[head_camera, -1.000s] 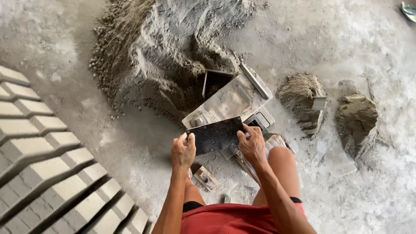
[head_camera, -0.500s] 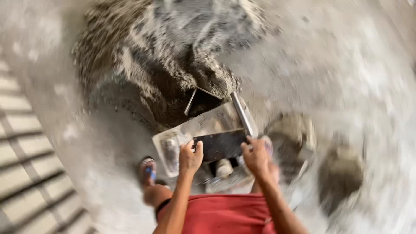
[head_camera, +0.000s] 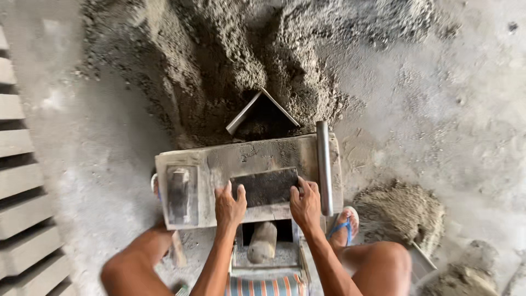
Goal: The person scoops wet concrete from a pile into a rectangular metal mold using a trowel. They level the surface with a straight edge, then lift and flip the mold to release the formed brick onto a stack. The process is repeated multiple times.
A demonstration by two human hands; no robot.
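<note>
Starting at the left edge, grey concrete blocks point(head_camera: 19, 181) are laid in rows. At centre, a dark plate point(head_camera: 265, 186) on the mould table point(head_camera: 219, 164) is pinched by left hand point(head_camera: 230, 205) and right hand point(head_camera: 305, 204). A sand pile point(head_camera: 263, 55) fills the upper frame.

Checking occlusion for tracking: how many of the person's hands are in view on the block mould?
2. The left hand rests on the left edge of the dark plate on the mould; the right hand grips its right edge. No others show.

two hands point(head_camera: 230, 205), one dark plate point(head_camera: 265, 186), one metal pipe point(head_camera: 323, 164)
</note>
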